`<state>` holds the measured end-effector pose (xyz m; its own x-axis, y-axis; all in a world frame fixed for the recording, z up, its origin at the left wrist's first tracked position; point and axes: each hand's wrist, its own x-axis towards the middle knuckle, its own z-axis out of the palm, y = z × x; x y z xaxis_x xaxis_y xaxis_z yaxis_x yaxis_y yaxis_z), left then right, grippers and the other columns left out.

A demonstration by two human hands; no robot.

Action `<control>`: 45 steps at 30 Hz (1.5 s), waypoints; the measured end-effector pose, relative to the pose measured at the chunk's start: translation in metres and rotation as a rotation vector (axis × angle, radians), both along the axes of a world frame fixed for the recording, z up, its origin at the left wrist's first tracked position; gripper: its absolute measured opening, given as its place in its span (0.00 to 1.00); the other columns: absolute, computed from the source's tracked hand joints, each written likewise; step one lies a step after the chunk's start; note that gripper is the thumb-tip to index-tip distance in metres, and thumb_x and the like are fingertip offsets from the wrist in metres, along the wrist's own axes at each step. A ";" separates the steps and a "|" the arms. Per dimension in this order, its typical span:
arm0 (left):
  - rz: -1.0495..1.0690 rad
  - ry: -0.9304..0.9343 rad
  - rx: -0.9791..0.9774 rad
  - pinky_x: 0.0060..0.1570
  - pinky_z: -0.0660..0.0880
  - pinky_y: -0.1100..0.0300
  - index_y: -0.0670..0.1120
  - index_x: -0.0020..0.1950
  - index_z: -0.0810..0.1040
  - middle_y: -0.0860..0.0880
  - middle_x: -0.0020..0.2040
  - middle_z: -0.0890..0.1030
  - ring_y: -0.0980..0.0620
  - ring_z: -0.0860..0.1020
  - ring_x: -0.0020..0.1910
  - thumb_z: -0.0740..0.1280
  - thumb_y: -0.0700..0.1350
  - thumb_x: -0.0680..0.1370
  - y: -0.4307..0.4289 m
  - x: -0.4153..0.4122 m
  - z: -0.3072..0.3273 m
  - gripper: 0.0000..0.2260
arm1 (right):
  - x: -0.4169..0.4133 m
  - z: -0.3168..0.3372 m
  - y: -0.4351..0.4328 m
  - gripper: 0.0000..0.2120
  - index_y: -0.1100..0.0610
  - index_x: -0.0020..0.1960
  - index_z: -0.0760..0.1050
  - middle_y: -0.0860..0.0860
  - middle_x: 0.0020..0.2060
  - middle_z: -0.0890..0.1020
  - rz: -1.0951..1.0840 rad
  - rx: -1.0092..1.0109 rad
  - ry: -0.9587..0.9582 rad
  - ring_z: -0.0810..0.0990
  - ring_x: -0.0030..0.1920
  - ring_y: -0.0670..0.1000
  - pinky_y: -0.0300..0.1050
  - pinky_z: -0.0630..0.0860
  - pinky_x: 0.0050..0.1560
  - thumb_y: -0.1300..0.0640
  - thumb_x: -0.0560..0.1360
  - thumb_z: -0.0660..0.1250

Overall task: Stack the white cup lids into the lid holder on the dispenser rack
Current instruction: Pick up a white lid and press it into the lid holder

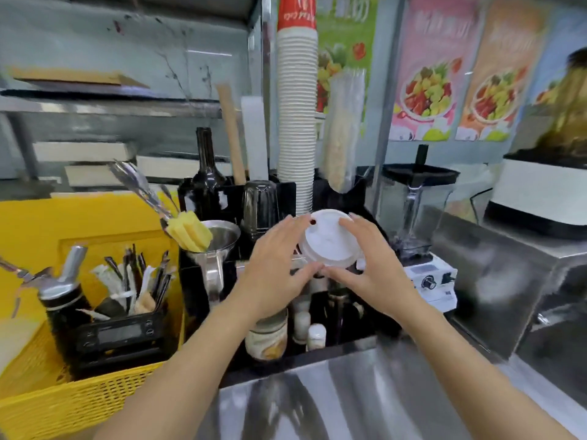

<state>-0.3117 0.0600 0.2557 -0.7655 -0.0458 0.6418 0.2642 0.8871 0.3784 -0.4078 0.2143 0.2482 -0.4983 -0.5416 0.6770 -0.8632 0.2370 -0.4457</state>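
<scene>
A stack of white cup lids is held between both my hands in front of the black dispenser rack. My left hand cups the stack's left side, thumb under its lower edge. My right hand grips the right side, fingers on the top rim and thumb below. The top lid shows a small round sip hole. Behind, a tall column of white paper cups stands in the rack. The lid holder itself is hidden behind the lids and my hands.
A yellow basket with a black scale and utensils sits at left. A steel jug with a yellow sponge, a dark bottle, a blender and small jars crowd the rack. The steel counter lies in front.
</scene>
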 end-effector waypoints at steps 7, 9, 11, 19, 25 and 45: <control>-0.033 -0.103 0.245 0.68 0.57 0.61 0.50 0.72 0.59 0.52 0.72 0.65 0.55 0.63 0.69 0.67 0.48 0.75 0.028 -0.088 0.005 0.28 | -0.088 0.009 0.023 0.32 0.54 0.67 0.64 0.52 0.67 0.66 0.038 0.030 -0.058 0.62 0.63 0.42 0.35 0.58 0.61 0.48 0.67 0.73; -0.035 -0.121 0.239 0.63 0.57 0.65 0.51 0.72 0.60 0.53 0.70 0.67 0.59 0.64 0.66 0.67 0.47 0.75 0.031 -0.105 0.008 0.27 | -0.106 0.014 0.029 0.32 0.52 0.67 0.63 0.50 0.67 0.65 0.053 0.083 -0.096 0.62 0.63 0.42 0.39 0.61 0.62 0.49 0.68 0.72; -0.029 -0.134 0.221 0.61 0.57 0.65 0.51 0.71 0.60 0.53 0.69 0.68 0.61 0.63 0.63 0.67 0.46 0.75 0.033 -0.123 0.010 0.27 | -0.125 0.018 0.034 0.31 0.53 0.67 0.64 0.49 0.66 0.67 0.045 0.121 -0.115 0.64 0.61 0.43 0.40 0.63 0.61 0.48 0.68 0.72; 0.014 -0.300 0.158 0.66 0.65 0.53 0.51 0.69 0.63 0.51 0.67 0.72 0.51 0.68 0.65 0.66 0.50 0.76 0.023 -0.182 0.006 0.23 | -0.176 0.017 0.036 0.33 0.51 0.65 0.67 0.45 0.56 0.73 -0.076 0.255 -0.142 0.54 0.50 0.40 0.45 0.57 0.57 0.37 0.66 0.69; 0.045 -0.348 0.056 0.60 0.68 0.54 0.48 0.65 0.69 0.50 0.61 0.76 0.49 0.72 0.60 0.67 0.50 0.75 0.014 -0.192 -0.002 0.19 | -0.193 0.008 0.022 0.30 0.52 0.65 0.69 0.45 0.56 0.74 -0.092 0.355 -0.061 0.56 0.49 0.42 0.43 0.53 0.56 0.41 0.67 0.70; 0.167 -0.442 -0.163 0.72 0.48 0.54 0.44 0.74 0.55 0.47 0.76 0.57 0.50 0.50 0.75 0.56 0.54 0.80 0.005 -0.209 -0.025 0.26 | -0.209 -0.022 0.009 0.35 0.53 0.70 0.61 0.50 0.71 0.65 -0.111 0.442 -0.007 0.52 0.73 0.47 0.47 0.44 0.68 0.36 0.70 0.62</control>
